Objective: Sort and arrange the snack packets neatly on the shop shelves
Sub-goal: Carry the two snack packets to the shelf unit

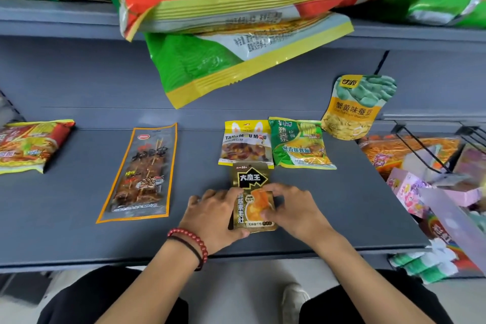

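The right hand's fingers are bending over the right half of the gold packet, with the thumb pressing down on its orange picture, so the right hand is pinching that edge. The left hand's fingers are curling against the packet's left edge while the thumb is hooking its lower-left corner; the left hand is gripping it too. A red bead bracelet is circling the left wrist.

The gold packet is lying flat, face up, near the front edge of the grey shelf and roughly at its middle. At its 12 o'clock a yellow rabbit packet is lying, its bottom edge touching or just overlapping the gold packet's top. At 1 o'clock a green noodle packet is sitting just beside the yellow one. Further out at 1 o'clock, a broad bean pouch is leaning upright against the back panel.

At 9 o'clock, well apart, a long skewer packet is lying slightly tilted. A red noodle packet is resting at 10 o'clock, at the shelf's far left. Overhead at 12 o'clock, large bags are spilling over the upper shelf, with a green bag hanging lowest. At 3 o'clock a wire basket is holding pink boxes.
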